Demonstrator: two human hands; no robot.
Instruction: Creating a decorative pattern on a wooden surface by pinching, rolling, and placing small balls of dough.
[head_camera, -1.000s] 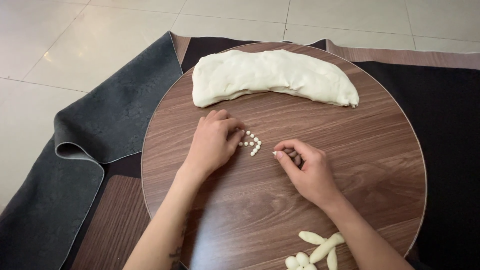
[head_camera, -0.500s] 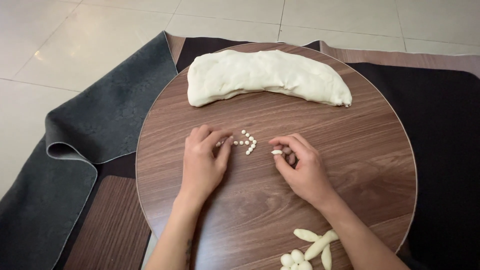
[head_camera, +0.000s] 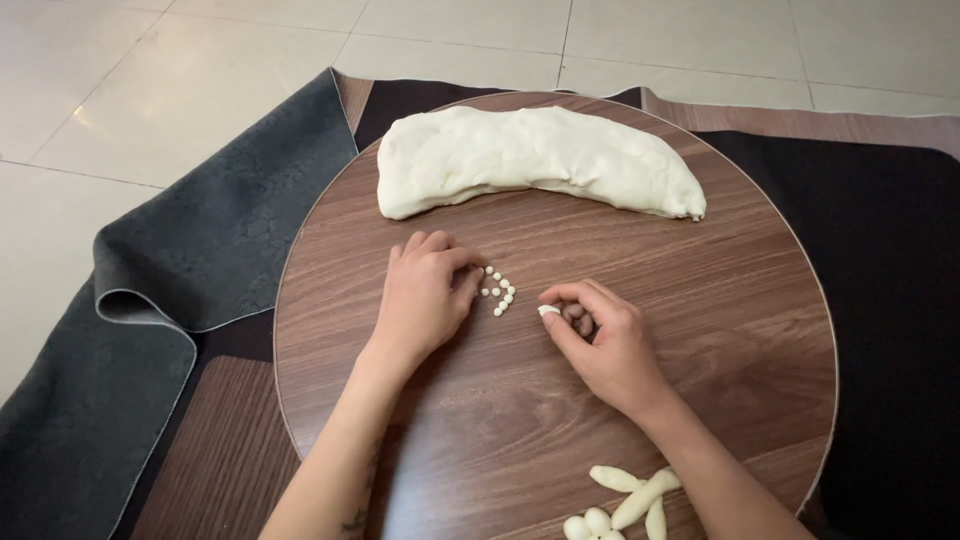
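A long curved slab of white dough (head_camera: 535, 160) lies across the far side of a round wooden board (head_camera: 740, 340). Near the middle sit several tiny white dough balls (head_camera: 499, 291) in a small arc. My left hand (head_camera: 425, 297) rests palm down just left of them, fingertips touching the nearest balls. My right hand (head_camera: 603, 343) is curled to the right of the arc and pinches one small dough piece (head_camera: 548, 311) between thumb and forefinger.
Several short dough rolls and balls (head_camera: 625, 500) lie at the board's near edge. A dark grey mat (head_camera: 170, 290) with a folded corner lies under the board on the left, black mat on the right, pale floor tiles beyond.
My right hand has shifted a little and now shows the small dough piece at its fingertips. My left hand stays by the arc of balls. The view has drifted slightly.
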